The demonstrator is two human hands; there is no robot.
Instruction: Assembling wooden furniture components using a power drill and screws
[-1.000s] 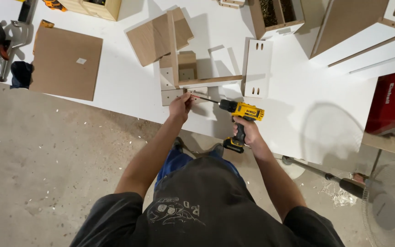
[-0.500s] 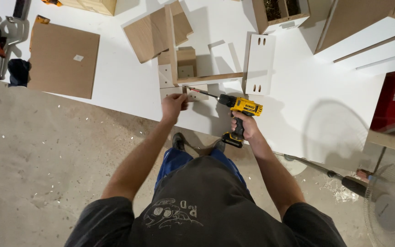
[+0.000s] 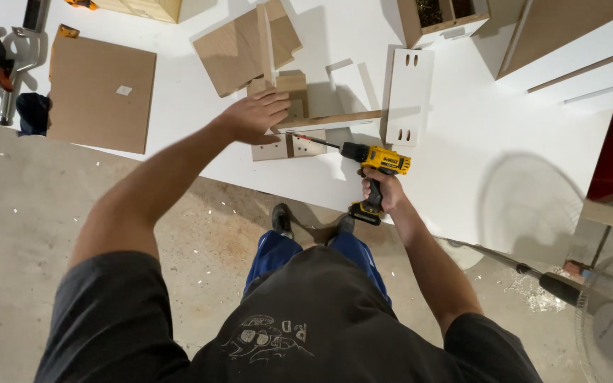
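Head view, frame centre. Right hand (image 3: 386,191) clamped around the grip of a yellow-and-black cordless drill (image 3: 376,169), its long bit pointing left at a small assembly of light wooden boards (image 3: 299,124) on the white worktable (image 3: 462,142). Left hand (image 3: 253,115), fingers spread open, rests flat on the boards. Brown square panel (image 3: 101,92) at upper left.

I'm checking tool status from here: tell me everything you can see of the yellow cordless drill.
The drill is yellow and black, plastic-looking, with a battery block under the grip and a long thin bit in its chuck. It lies roughly level over the white table, bit pointing left at the small wooden assembly. The right hand grips its handle; the left hand rests on the wood, not on the drill. Whether the bit tip touches the wood is unclear.
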